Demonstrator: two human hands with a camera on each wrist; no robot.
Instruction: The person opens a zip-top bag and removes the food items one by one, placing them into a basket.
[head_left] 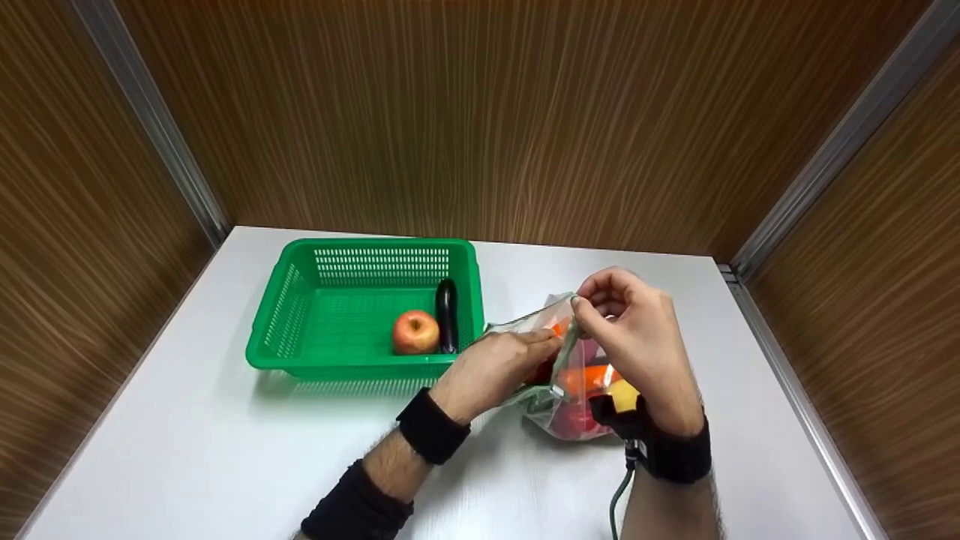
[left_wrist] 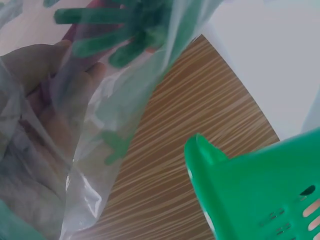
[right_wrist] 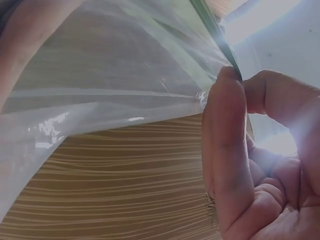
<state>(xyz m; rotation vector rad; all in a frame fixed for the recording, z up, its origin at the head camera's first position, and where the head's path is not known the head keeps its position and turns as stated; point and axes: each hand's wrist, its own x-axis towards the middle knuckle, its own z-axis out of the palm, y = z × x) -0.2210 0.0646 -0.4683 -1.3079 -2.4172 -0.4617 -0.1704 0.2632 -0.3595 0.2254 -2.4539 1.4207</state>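
A clear plastic bag point(head_left: 574, 405) with a green-edged mouth stands on the table, holding an orange carrot-like piece point(head_left: 589, 380), a yellow piece point(head_left: 623, 395) and a red piece point(head_left: 574, 422). At its mouth, my right hand point(head_left: 637, 330) pinches the rim between thumb and forefinger; the right wrist view shows the rim point(right_wrist: 235, 70) pulled taut. My left hand point(head_left: 495, 367) reaches into the opening from the left, fingers extended in the head view. Under it is something dark red point(head_left: 541, 371), mostly hidden. Plastic blurs the left fingers point(left_wrist: 45, 65) in the left wrist view, so their grasp is unclear.
Left of the bag sits a green slotted basket point(head_left: 330, 365), close to my left hand. An apple point(head_left: 416, 332) and a dark eggplant point(head_left: 447, 315) lie at its right side. Wood-grain panels point(head_left: 480, 120) enclose the white table point(head_left: 187, 442) at the back and sides.
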